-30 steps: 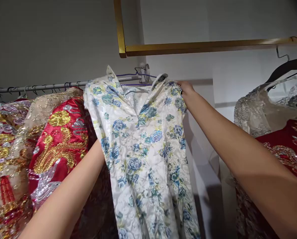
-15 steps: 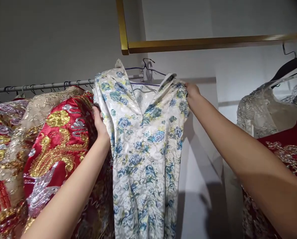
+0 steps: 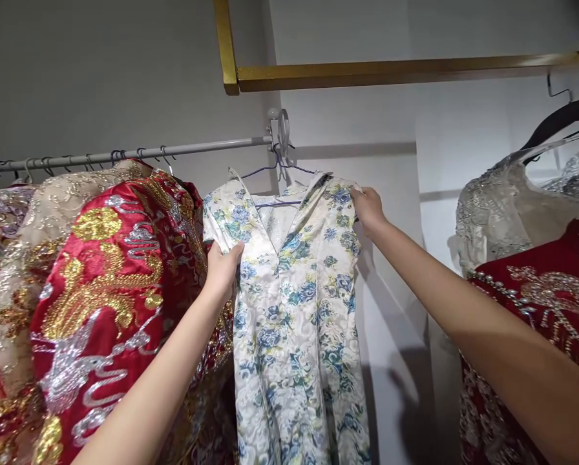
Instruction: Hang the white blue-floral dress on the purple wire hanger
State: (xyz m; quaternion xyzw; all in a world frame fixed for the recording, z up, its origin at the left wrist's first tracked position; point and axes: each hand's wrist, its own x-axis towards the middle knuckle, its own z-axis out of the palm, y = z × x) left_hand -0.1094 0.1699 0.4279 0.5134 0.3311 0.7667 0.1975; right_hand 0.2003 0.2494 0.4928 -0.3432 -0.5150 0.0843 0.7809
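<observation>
A white dress [image 3: 294,310] with blue, green and yellow flowers hangs in front of me on a thin dark blue wire hanger [image 3: 259,172]. My left hand [image 3: 221,268] is closed on the dress's left edge below the shoulder, thumb lying on the front. At the opposite shoulder, my right hand [image 3: 368,210] pinches the cloth, its fingers partly hidden behind the dress. The hanger's hook is up by the end of the grey rail [image 3: 212,145]; whether it rests on the rail I cannot tell.
Left of the dress, a red gown with gold and silver embroidery [image 3: 119,278] and a beige beaded gown [image 3: 64,206] hang from the rail. A gold bar [image 3: 367,74] runs overhead. At right hangs a dark red beaded dress [image 3: 546,278] under a black hanger [image 3: 561,123].
The dress and its hanger have come lower in view, the hook now near the rail end. My left hand has shifted right, its thumb now over the dress front.
</observation>
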